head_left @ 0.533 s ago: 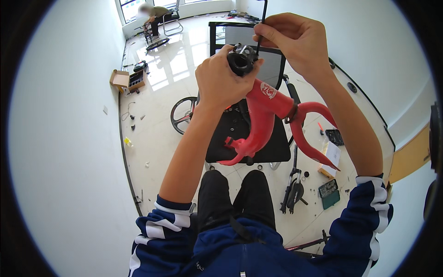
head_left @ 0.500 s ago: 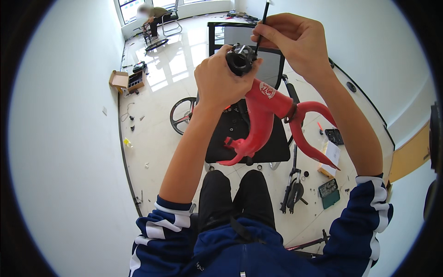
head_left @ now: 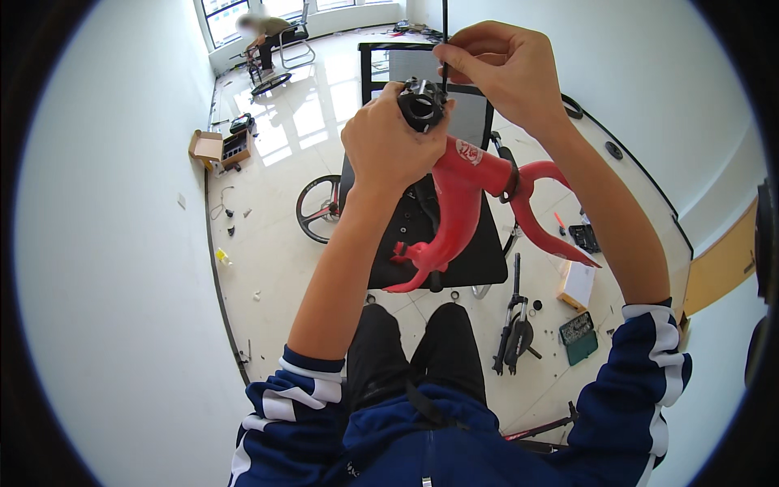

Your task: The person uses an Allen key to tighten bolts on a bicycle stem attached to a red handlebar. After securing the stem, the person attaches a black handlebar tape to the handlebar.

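— What's held?
— Left hand (head_left: 388,142) grips the red bike frame (head_left: 471,203) at centre; right hand (head_left: 505,69) pinches a thin black tool (head_left: 445,40) at one o'clock.
— Around it?
— Black chair (head_left: 487,247) beneath, a wheel (head_left: 318,209) at nine o'clock, green case (head_left: 578,337) at four.

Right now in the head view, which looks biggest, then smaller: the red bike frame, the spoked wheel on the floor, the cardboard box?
1. red bike frame, though it is held nearer the camera, which enlarges it
2. spoked wheel, partly hidden behind the left forearm
3. cardboard box, farthest away
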`<state>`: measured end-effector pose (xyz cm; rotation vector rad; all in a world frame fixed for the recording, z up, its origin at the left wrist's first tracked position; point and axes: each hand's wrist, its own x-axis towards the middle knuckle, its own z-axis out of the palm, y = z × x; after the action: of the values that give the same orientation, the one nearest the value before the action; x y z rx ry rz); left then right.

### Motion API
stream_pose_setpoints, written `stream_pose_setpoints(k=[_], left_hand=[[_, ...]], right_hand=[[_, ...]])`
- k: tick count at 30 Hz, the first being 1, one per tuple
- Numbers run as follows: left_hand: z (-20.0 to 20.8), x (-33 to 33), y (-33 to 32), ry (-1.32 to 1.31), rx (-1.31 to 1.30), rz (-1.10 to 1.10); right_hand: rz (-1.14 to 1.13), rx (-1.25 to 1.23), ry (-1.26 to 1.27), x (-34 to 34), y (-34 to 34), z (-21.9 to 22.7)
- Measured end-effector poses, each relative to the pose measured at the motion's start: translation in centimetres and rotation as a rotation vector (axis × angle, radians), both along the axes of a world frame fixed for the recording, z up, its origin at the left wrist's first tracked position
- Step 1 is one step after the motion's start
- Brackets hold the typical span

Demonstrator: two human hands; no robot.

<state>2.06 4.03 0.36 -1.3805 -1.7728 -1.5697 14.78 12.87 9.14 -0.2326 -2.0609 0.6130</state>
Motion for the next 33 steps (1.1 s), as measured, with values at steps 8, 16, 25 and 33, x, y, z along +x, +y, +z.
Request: stream_pose_setpoints(k=[8,16,25,33], left_hand=[[0.1,-0.1,0.3,-0.020,-0.005,0.083],[0.2,-0.7,0.5,-0.054,-0.029,0.185],[-0.2,-1.2,1.3,-0.024,-0.001,0.272],[-0.7,-2.0,-0.1,-0.066,0.085,0.151]], right_hand=[[-0.041,-0.037,-0.051,-0.3,0.3,-0.2],[0.243,-0.367,0.001,-1.6,1.5,-1.1],[0.120,-0.119,0.154,-4.7,1.0,-2.3],[0.206,-0.216,0.189,-5.9,1.2,-3.0]])
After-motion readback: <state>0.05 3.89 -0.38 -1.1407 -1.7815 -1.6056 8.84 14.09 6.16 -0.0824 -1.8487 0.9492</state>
